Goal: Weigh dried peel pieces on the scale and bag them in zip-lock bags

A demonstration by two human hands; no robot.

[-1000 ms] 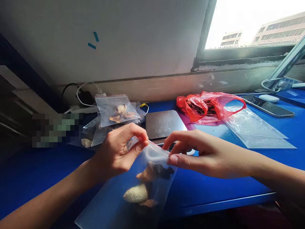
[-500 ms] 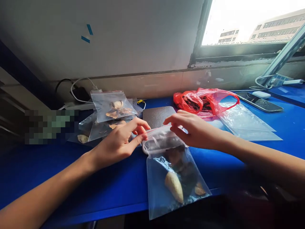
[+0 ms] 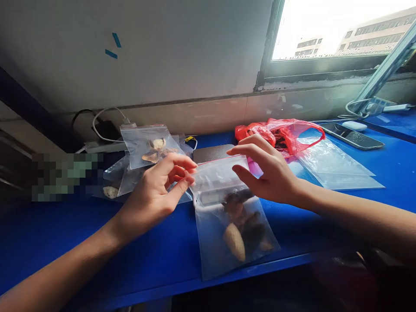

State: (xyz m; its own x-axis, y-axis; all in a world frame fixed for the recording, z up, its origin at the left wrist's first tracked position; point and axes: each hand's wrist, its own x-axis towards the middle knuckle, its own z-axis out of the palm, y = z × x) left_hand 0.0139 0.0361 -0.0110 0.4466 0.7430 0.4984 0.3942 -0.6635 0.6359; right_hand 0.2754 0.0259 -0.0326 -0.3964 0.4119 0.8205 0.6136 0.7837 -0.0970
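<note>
A clear zip-lock bag (image 3: 211, 242) with a red-lined top lies in front of me, its upper part over a flat grey device (image 3: 212, 154) that may be a scale. Inside the bag sit a pale oblong piece (image 3: 234, 242) and several dark brown dried pieces (image 3: 251, 229). My left hand (image 3: 169, 182) has its thumb and forefinger closed at the bag's upper left corner. Over the upper right corner, my right hand (image 3: 266, 173) is open, thumb and fingers apart, holding nothing.
Filled zip-lock bags (image 3: 143, 147) are piled at the left. A red plastic bag (image 3: 282, 134) with dark contents lies behind my right hand, beside flat clear bags (image 3: 338, 167). Further right are a phone (image 3: 354, 136) and a white case (image 3: 354, 125). The blue table's front edge (image 3: 156, 290) is close.
The bag has moved up and away from me, and its lower end has drawn back onto the table. My right hand has lifted off the bag's top and its fingers have spread.
</note>
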